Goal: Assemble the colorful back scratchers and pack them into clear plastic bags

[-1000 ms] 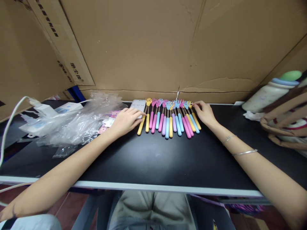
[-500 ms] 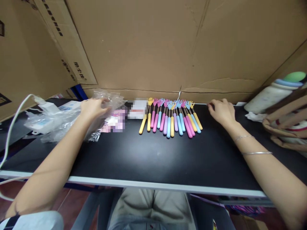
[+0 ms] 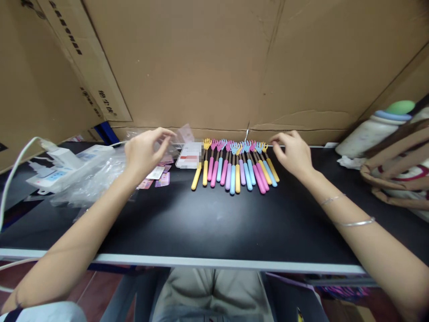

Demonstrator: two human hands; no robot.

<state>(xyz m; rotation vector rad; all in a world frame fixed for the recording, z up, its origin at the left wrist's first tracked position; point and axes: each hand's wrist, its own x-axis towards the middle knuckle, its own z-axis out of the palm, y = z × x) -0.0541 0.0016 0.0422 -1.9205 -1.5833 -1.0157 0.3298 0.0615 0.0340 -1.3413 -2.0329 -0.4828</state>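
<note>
Left hand (image 3: 144,150) has shifted off the loose bags (image 3: 97,179) toward the row over the last half second; right hand (image 3: 292,152) has come inward. I find the left hand pinching what appears to be a clear bag (image 3: 186,134) by its edge, presumably to control thin film. I record the right hand loosely open, apparently unladen, just beside the claw-ended sticks (image 3: 237,176). These lie between both hands, handles facing the near side, probably for easy reach. Underneath is a black surface (image 3: 217,223); power strip (image 3: 100,152) outward of the left hand, bottle (image 3: 358,137) outward of the right, cardboard wall (image 3: 194,67) behind.
</note>
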